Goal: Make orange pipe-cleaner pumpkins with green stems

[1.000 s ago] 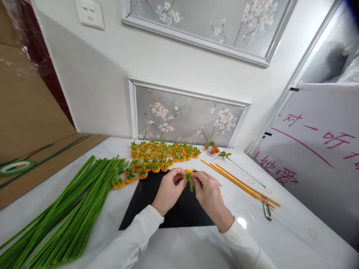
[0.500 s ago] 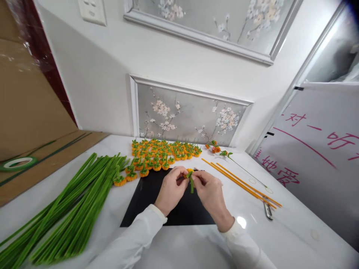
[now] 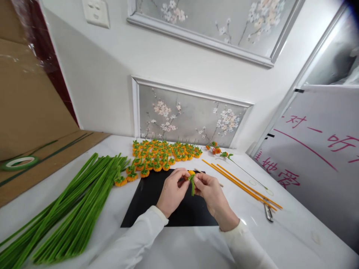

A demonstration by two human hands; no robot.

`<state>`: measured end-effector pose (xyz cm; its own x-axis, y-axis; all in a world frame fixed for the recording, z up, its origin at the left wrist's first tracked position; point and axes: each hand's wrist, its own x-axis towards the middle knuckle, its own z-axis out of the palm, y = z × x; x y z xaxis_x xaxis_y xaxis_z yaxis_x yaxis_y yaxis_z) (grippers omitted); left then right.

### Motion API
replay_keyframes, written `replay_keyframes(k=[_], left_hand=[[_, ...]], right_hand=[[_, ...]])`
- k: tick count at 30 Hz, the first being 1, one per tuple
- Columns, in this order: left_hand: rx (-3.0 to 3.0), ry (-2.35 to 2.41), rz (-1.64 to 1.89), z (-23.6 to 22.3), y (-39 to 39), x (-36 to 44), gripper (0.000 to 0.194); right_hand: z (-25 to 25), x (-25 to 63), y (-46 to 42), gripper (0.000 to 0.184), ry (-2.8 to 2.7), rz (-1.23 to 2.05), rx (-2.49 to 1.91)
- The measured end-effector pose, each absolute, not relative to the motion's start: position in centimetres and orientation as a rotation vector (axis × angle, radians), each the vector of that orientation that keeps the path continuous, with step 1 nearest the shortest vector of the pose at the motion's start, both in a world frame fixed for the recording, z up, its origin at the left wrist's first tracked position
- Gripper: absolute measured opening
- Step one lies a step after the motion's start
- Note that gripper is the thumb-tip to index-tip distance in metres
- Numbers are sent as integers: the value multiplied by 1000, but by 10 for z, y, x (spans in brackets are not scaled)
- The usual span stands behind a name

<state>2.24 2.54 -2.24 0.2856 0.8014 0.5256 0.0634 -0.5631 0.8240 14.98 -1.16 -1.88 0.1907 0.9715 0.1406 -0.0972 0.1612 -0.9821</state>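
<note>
Between my fingertips, above a black mat (image 3: pixel 146 201), is a small orange pumpkin (image 3: pixel 192 173) of pipe cleaner with a green stem hanging toward me. My left hand (image 3: pixel 173 190) pinches its left side, fingers curled. My right hand (image 3: pixel 209 192) pinches the green part from the right. A thin pale stick (image 3: pixel 221 185) pokes out beside my right hand, partly hidden by it. Many like pumpkins (image 3: pixel 157 153) with green tops stand in rows behind the mat. A large bundle of green pipe cleaners (image 3: pixel 81 201) lies to the left.
Several orange pipe cleaners (image 3: pixel 241 183) lie at the right, over a metal tool (image 3: pixel 268 213). Behind them is a wire-stemmed orange flower (image 3: pixel 215 150). Green tape (image 3: pixel 19 163) rests on cardboard (image 3: pixel 56 157) at the far left. A wall (image 3: pixel 95 86) closes off the back.
The view has shifted slightly. Both hands keep their pinch on the pumpkin, and my right fingers have moved a little around the green stem. More of the pale stick shows.
</note>
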Motion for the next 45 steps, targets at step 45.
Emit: replay_keyframes(k=[45], left_hand=[[1535,723,984,-12,32,19,23]], right_hand=[[-16,173,-8,30,-1187,979,-1139]])
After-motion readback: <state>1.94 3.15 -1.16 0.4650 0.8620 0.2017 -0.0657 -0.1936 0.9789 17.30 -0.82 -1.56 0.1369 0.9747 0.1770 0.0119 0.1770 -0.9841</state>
